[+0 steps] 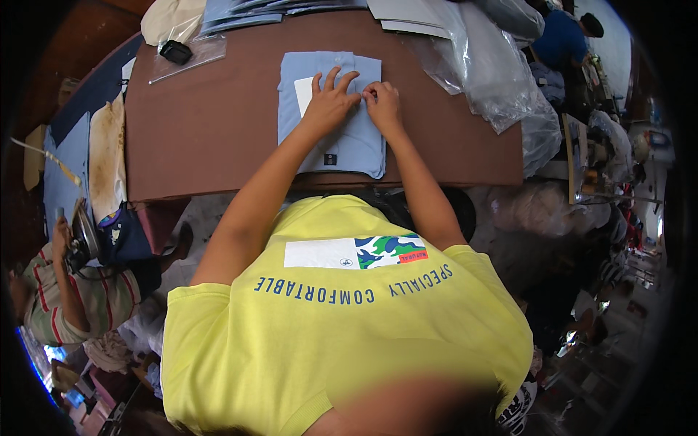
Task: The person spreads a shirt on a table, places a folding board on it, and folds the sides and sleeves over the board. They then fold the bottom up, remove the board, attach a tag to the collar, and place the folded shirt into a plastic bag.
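Observation:
A light blue folded shirt (311, 149) lies flat on the brown table in front of me. A white card (304, 94) sits on it, partly beneath my left hand (331, 103). That hand rests on the shirt with its fingers spread and bent, one fingertip close to my right hand (383, 104). The right fingers are pinched together near the shirt's right edge; what they hold, if anything, is too small or hidden to make out. A small dark label (330, 159) shows low on the shirt.
Folded blue shirts (247, 16) and white boards (411, 18) are stacked along the table's (211, 138) far edge. Clear plastic bags (494, 73) hang over its right side. A small black object (175, 51) lies on plastic at the far left. Leftward, a person holds an iron (83, 236).

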Motion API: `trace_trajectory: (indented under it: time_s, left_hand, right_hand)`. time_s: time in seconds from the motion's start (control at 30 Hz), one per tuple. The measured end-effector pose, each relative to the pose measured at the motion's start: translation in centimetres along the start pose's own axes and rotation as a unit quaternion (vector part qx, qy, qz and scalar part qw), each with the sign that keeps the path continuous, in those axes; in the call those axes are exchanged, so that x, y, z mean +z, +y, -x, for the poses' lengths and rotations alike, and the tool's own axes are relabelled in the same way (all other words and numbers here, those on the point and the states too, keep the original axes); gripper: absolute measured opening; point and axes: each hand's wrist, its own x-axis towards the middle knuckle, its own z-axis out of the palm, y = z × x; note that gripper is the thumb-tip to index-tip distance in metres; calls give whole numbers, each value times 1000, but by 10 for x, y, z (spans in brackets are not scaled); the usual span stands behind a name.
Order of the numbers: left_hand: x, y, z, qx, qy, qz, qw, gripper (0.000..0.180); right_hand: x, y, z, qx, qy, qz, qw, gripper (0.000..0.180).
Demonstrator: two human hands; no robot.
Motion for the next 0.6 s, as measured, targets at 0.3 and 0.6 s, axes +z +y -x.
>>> trace_trajectory:
  time_s: [0.3, 0.6]
  left_hand:
    - [-18, -12, 9, -1, 59, 89, 994, 18]
    - [-26, -19, 31, -302, 23, 97, 948, 71]
  right_hand:
    - [6, -4, -9, 62, -93, -181, 977, 20]
    - [2, -38, -1, 87, -98, -183, 974, 26]
